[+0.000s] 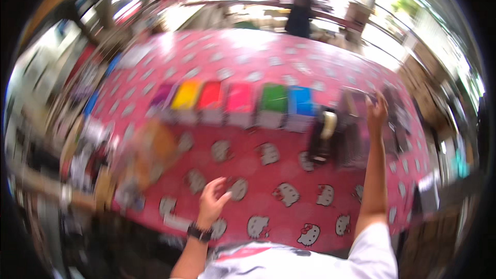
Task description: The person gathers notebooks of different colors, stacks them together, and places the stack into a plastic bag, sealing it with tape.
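Note:
My left hand (213,204), with a dark band on its wrist, hovers over the near part of the pink patterned tablecloth (289,160). Its fingers are apart and nothing is in them. My right arm stretches forward to the right, where my right hand (377,109) is at a group of stacked clear and dark plastic-looking packs (354,142). Blur hides whether its fingers grip one. Left of these packs stands a dark object (321,142) with a cream-coloured part, its kind unclear.
Across the middle runs a row of block-like stacks with pale sides and coloured tops: purple (163,95), yellow (187,95), red (211,95), pink (239,97), green (274,98) and blue (300,102). A blurred orange-brown bag-like thing (152,147) lies left. Beyond the table, a person (301,5) stands.

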`<state>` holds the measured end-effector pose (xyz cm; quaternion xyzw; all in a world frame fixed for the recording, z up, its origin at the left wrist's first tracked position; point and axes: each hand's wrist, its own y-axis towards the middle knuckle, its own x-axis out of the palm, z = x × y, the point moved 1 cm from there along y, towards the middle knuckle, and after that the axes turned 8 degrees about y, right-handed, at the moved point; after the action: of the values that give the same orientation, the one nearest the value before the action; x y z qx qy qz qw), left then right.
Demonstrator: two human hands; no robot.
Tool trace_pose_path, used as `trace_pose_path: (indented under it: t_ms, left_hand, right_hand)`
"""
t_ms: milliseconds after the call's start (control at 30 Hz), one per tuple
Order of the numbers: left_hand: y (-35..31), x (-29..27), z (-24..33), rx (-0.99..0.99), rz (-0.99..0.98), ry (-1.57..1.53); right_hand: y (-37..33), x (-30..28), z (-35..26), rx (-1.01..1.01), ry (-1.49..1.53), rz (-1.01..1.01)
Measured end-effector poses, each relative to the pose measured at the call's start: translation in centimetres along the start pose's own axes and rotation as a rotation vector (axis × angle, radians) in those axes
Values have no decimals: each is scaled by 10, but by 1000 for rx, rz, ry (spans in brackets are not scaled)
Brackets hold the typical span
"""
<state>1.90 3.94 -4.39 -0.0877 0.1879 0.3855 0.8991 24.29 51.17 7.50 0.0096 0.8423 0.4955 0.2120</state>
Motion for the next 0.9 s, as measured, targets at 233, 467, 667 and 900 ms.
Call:
trace_pose_path:
  t_ms: [233, 467, 667, 900]
  left_hand:
    - [-54, -51, -11, -23, 26, -185]
    - [-103, -167, -77, -192, 370, -141]
    - [-104, -266, -144, -223, 591, -242]
    - [-8, -343, -209, -404, 495, -90]
  right_hand:
    - [-219, 143, -309, 255, 880, -1003]
    - [-308, 260, -517, -473, 873, -1110]
    - [-347, 337, -549, -691, 495, -1291]
    - [-325, 340, -559, 129, 817, -1402]
